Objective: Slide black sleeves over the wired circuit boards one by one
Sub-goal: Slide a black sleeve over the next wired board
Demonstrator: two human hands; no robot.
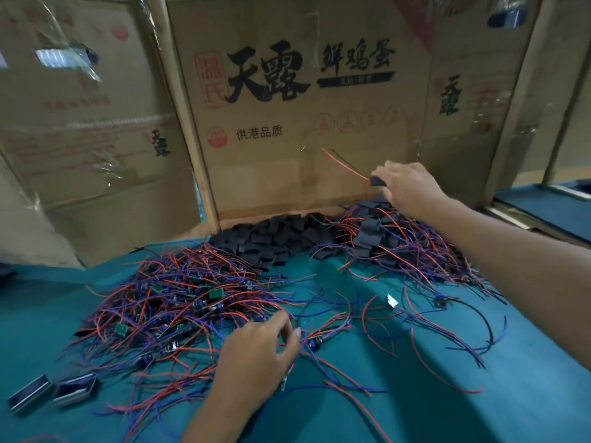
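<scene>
My right hand is raised at the back right, shut on a sleeved board whose red and black wires stick up to the left. It hovers over a heap of sleeved boards with tangled wires. A pile of empty black sleeves lies at the foot of the cardboard box. My left hand rests at the near edge of a heap of bare green circuit boards with red and blue wires, fingers pinching at wires beside a small board.
Large cardboard boxes wall off the back of the teal table. Two small metal housings lie at the near left. Loose wired boards are scattered across the middle right.
</scene>
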